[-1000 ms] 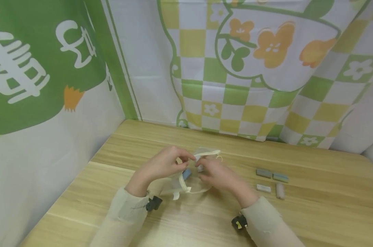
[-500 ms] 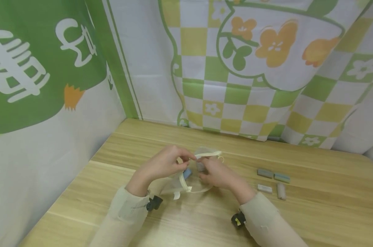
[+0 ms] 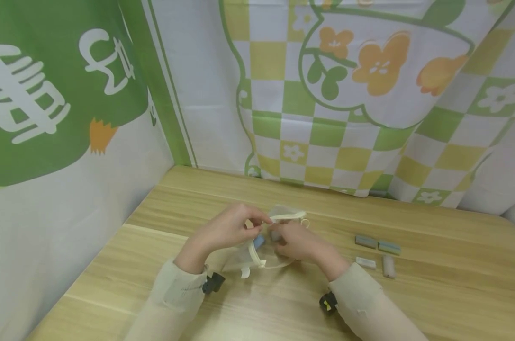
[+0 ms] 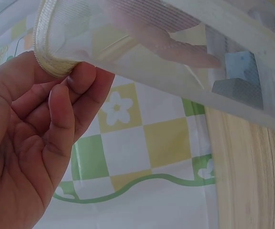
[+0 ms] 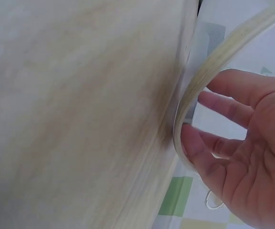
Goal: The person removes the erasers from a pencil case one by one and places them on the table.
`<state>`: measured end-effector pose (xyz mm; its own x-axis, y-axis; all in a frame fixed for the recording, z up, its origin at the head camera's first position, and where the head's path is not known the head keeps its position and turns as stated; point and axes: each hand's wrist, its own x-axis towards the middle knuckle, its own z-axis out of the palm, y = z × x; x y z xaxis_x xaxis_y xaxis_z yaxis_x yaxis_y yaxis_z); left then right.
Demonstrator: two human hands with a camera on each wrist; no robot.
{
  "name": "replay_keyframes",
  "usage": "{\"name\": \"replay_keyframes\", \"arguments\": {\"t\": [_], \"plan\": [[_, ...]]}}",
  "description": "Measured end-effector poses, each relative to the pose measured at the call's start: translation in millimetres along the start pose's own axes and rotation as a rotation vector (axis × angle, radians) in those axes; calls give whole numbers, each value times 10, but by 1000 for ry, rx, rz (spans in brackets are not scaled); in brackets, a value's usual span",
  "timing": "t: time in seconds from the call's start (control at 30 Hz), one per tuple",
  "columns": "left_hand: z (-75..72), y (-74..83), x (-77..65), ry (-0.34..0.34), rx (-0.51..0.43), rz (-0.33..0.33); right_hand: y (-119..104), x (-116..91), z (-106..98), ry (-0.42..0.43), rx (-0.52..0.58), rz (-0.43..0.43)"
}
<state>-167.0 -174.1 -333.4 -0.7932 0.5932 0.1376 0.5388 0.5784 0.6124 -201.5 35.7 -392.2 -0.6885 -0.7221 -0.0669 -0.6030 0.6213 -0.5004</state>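
A translucent mesh pouch (image 3: pixel 240 255) with a cream zipper stands open between the hands. My left hand (image 3: pixel 229 227) pinches the zipper edge of its mouth; the left wrist view shows the thumb and fingertips together on the zipper (image 4: pixel 49 43). The fingers of my right hand (image 3: pixel 300 239) reach inside the mouth, around a small pale grey block (image 3: pixel 276 235) that they partly cover. In the right wrist view, the right thumb and fingers (image 5: pixel 228 82) curl just past the zipper band. A small blue block (image 3: pixel 258 241) lies in the pouch, seen through the mesh in the left wrist view.
To the right on the wooden table (image 3: pixel 445 284) lie a dark grey block (image 3: pixel 365 241), a green-blue block (image 3: pixel 389 247), a white block (image 3: pixel 365 263) and a grey-beige block (image 3: pixel 388 266). A checked curtain (image 3: pixel 317 123) hangs along the back edge.
My right hand has dipped slightly deeper into the pouch mouth with the pale grey block at its fingers. My left hand keeps its pinch in nearly the same place.
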Motion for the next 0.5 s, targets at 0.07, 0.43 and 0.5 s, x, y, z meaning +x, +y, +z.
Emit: {"name": "replay_keyframes", "arguments": {"t": [0.07,0.43,0.5], "plan": [[-2,9,-1,1,-5,-10,-1,-2,-1,-5,-4,1],[-8,17,-1,1,-10,-30,5,-8,11,5,-50,-28],[-8,16,-4,3,-14,-31,7,-6,10,7,-46,-15]]}}
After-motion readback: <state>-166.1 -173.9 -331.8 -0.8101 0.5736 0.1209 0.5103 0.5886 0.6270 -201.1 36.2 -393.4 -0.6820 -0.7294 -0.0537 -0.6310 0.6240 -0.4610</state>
